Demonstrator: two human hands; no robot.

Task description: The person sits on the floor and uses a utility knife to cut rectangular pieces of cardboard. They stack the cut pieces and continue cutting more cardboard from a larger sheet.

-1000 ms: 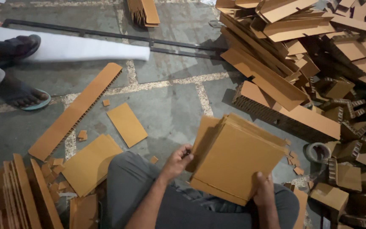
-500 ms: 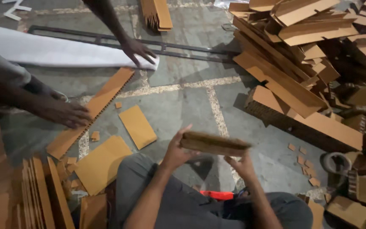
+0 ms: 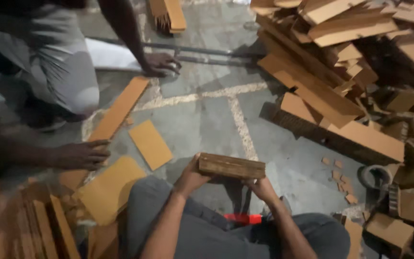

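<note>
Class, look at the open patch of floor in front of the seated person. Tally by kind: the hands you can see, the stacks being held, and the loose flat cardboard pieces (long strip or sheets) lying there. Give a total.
Person's own hands: 2, left hand and right hand
Co-worker's hands: 2
Held cardboard stack: 1
Long cardboard strip: 1
Flat cardboard sheets: 2
Total: 8

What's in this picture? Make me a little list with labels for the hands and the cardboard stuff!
left hand: holds the left end of the cardboard stack
right hand: holds the right end of the stack
stack: flat, edge-on to the camera, above the lap
other person's hands: one on the long strip, one on the floor
flat sheet: lies on the floor
cardboard heap: on the right
</note>
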